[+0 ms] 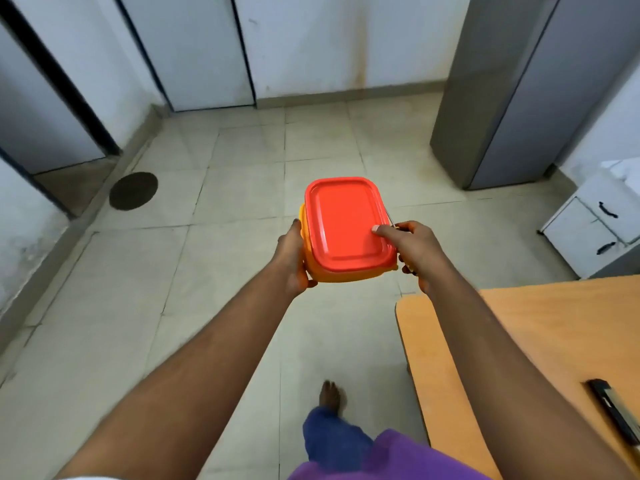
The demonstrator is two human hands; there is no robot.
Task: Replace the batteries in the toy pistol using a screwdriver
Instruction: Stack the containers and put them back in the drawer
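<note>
An orange plastic box with a red lid is held out in front of me above the tiled floor. My left hand grips its left side. My right hand holds its right side with the thumb on the lid; a thin metal shaft, perhaps a screwdriver, pokes out between this hand and the box. The lid is closed, so the box's contents are hidden. No toy pistol or batteries are in view.
A wooden table stands at the lower right with a black device near its edge. A grey refrigerator and a white drawer unit are at the right. A round floor drain lies left. My bare foot steps forward.
</note>
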